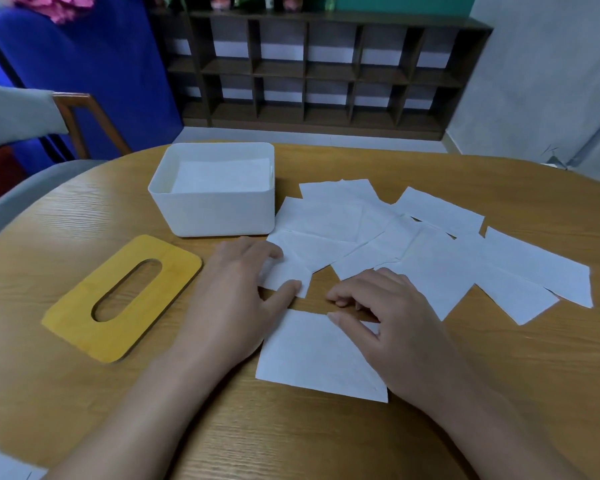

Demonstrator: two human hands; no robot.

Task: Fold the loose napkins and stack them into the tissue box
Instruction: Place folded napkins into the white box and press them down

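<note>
Wooden and rounded, the surface (84, 209) carries everything. Toward its far edge stands the white tissue box (212, 216), lid off, with napkins already lying flat inside. Just beside the box, spreading toward the right edge, lies the overlapping scatter of loose napkins (430, 251), so much of the task remains. The yellow slotted lid (84, 320) lies flat toward the left edge, apart from the box. One single napkin (312, 355) lies nearest the person at the near edge.

The left hand (236, 299) pinches the near corner of the scatter between thumb and fingers. The right hand (388, 327) rests on the single napkin, fingers curled at its far edge; whether it grips is unclear.

Judged step: starting a fold. Next calls for bringing edges together squarely and creasing.
</note>
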